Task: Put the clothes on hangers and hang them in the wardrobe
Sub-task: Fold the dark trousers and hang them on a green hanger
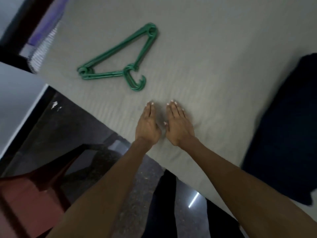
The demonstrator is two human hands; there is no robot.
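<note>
On the gray bed [214, 57] my left hand [147, 126] and right hand [178, 127] lie flat holding nothing, green hangers [118, 56] ahead, dark clothes [283, 126] right; stacked hangers might tangle when I grab one.

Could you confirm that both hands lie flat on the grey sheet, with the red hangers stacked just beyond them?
Not quite: the hangers are green, not red, as the head view shows. The rest holds: the left hand and right hand lie flat on the grey sheet, with the hangers stacked beyond them.
</note>
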